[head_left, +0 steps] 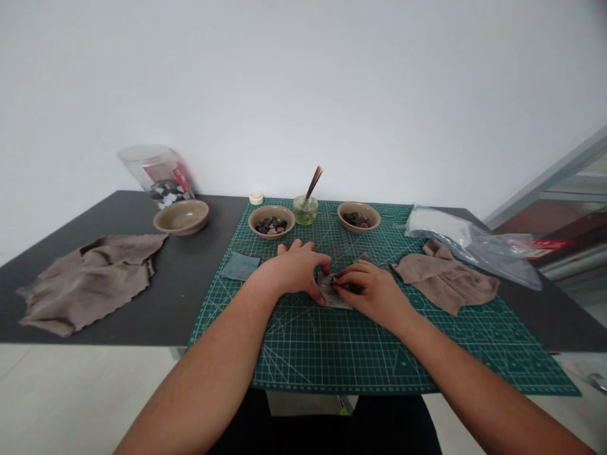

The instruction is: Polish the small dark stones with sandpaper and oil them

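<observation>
Beyond hands (298, 268) (374, 292), chunks (272, 225) in 2 bowls (272, 212) (359, 207).

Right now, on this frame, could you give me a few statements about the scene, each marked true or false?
1. The left hand and right hand are both at a small grey piece on the green mat. True.
2. Thin sticks lean in a glass bowl. True.
3. The glass bowl stands off the green mat. False: it stands on it.
4. A blue-grey patch lies to the left of the left hand. True.
5. The clear plastic bag lies at the left. False: the clear plastic bag lies at the right.
</observation>
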`<control>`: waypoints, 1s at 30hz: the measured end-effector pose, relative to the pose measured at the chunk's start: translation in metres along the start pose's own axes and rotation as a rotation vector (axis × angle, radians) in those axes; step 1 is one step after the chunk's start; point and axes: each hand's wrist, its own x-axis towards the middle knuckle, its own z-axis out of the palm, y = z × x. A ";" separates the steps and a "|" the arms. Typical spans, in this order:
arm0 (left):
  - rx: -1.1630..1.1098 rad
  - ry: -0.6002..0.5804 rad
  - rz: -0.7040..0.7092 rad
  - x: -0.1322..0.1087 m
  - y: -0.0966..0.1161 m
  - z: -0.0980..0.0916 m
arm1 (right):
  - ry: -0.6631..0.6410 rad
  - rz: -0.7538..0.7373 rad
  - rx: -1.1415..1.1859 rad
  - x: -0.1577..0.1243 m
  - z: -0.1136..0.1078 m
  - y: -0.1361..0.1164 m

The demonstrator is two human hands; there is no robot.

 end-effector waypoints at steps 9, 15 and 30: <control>-0.004 -0.003 0.011 -0.001 -0.002 0.001 | 0.001 0.070 -0.036 0.000 0.002 0.001; 0.019 0.001 0.015 0.000 -0.003 0.003 | -0.021 0.086 -0.009 0.004 0.007 -0.001; 0.005 -0.016 0.005 0.001 0.000 0.000 | -0.032 -0.023 0.084 0.001 0.006 0.003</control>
